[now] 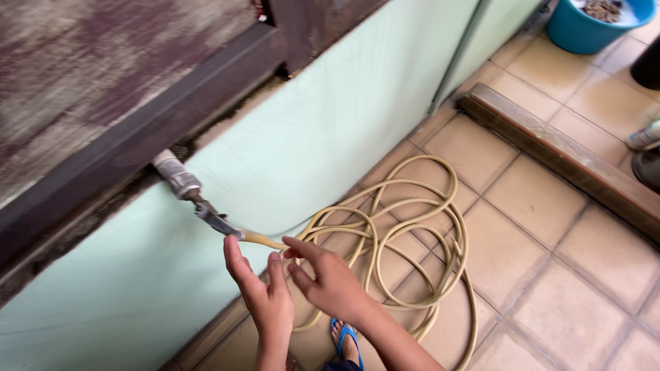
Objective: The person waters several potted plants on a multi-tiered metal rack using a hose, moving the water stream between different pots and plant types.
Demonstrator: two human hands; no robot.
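wall [344, 117]: pale green, runs from near left to far right, dark worn ledge along its top.
floor [550, 275]: tan square tiles, right of the wall.
beam [564, 154]: brown wooden length lying on the tiles, far right.
hose [412, 240]: yellow, loose coils piled on the tiles at the foot of the wall, centre; one end rises to the tap.
bucket [584, 27]: blue, far right corner, dark bits inside.
tap [182, 184]: grey metal, sticks out of the wall at left, angled down to the right; hose end joined at its spout.
right hand [330, 278]: near centre, thumb and forefinger pinched narrow at the hose just right of the spout; looks like it is touching it, other fingers loosely curled.
left hand [265, 295]: just left of the right hand, below the spout, fingers straight and spread upward, holding nothing; cannot tell if fingertips touch the hose.
sandal [347, 340]: blue flip-flop on a foot, near edge below the hands.
bottle [645, 137]: pale, at the right edge, mostly cut off.
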